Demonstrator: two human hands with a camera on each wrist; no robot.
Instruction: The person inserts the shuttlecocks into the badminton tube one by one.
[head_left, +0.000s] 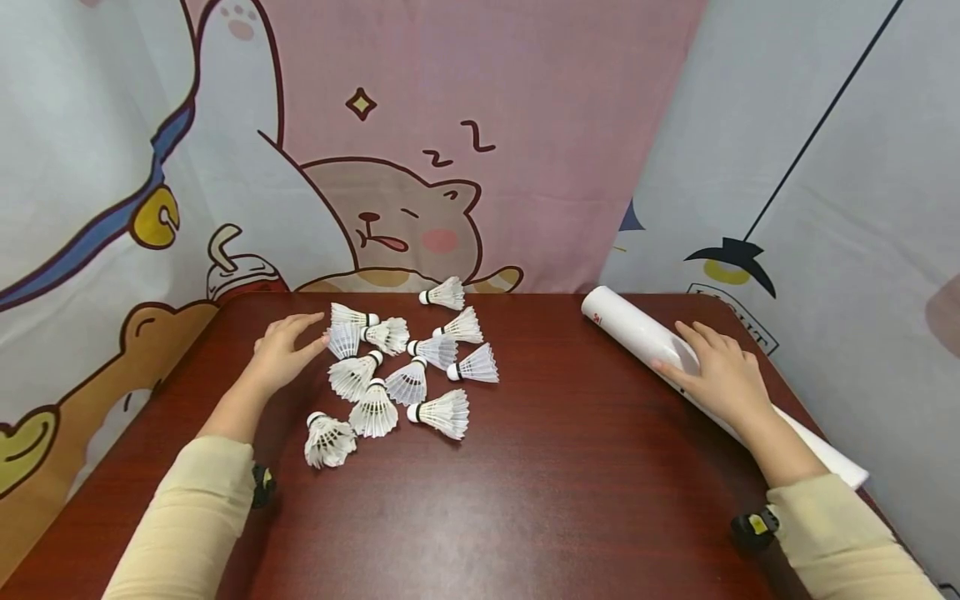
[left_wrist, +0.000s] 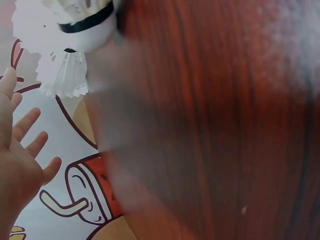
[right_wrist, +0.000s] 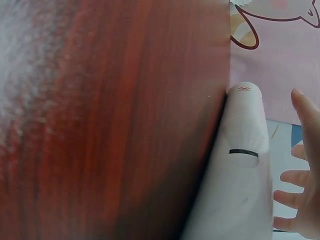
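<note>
Several white shuttlecocks (head_left: pixel 446 414) with black bands lie in a loose cluster on the left half of the table. My left hand (head_left: pixel 287 354) is at the cluster's left side, fingers spread, holding nothing. In the left wrist view, one shuttlecock (left_wrist: pixel 66 75) stands out beyond a nearer one. On the right lies a long white shuttlecock tube (head_left: pixel 633 323), slanting from the back towards the right edge. Over its middle is my right hand (head_left: pixel 720 375), fingers spread and not curled round it; whether it touches the tube cannot be told. Red print marks the tube's far end.
The dark red wooden table (head_left: pixel 525 500) carries everything. A cartoon-printed cloth (head_left: pixel 555 125) hangs behind it and along both sides. One shuttlecock (head_left: pixel 444 294) lies close to the table's back edge.
</note>
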